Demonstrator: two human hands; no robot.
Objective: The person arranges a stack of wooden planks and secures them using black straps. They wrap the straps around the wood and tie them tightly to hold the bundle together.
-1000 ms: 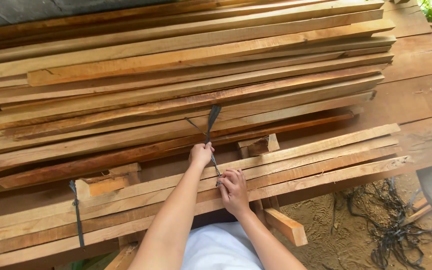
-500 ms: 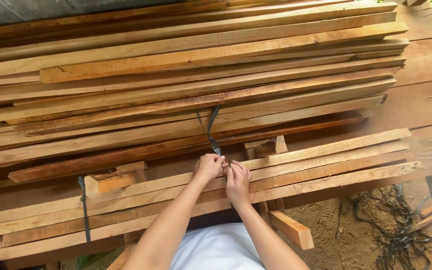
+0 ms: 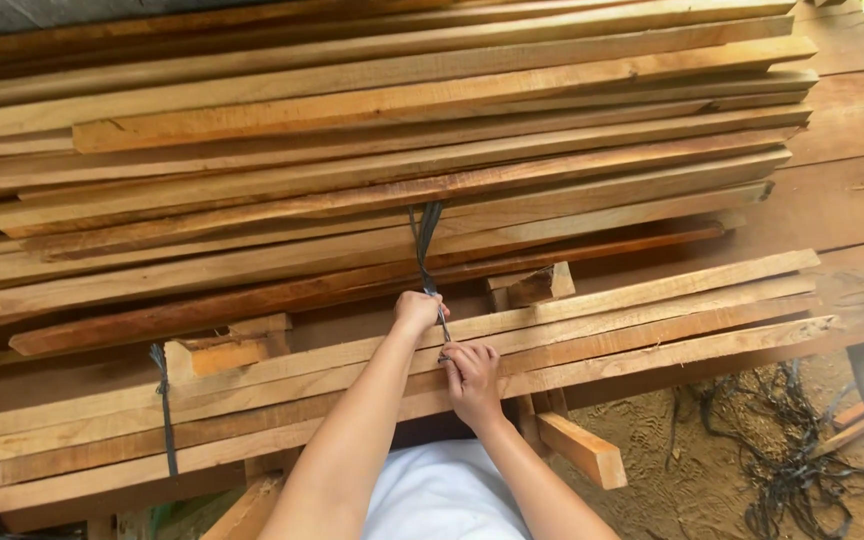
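Our left hand [image 3: 417, 312] is curled into a closed fist around the dark strap [image 3: 426, 245], just below the centre of the frame. The grip is full, no fingers spread, and the strap rises from the fist up toward the middle of the picture; it looks taut there, which fits a hand holding it under tension. Just below and to the right, our right hand [image 3: 472, 375] has its fingers bent down and pinched close together on the lower end of the same strap, where it meets the top face of the near bundle of planks [image 3: 652, 320]. We cannot tell whether those fingertips hold a knot, a clip or only the strap end, since they cover the spot.

The strap runs across the planks because it wraps them: its upper part disappears between boards of the large stack [image 3: 402, 150] that fills the upper half of the frame. A second dark strap [image 3: 164, 410] circles the near bundle at lower left, so the bundle appears bound at two places along its length.

Short wooden blocks [image 3: 542, 285] sit between the bundle and the stack, keeping the layers apart. A loose tangle of dark strapping [image 3: 782, 460] lies on the sandy ground at lower right.
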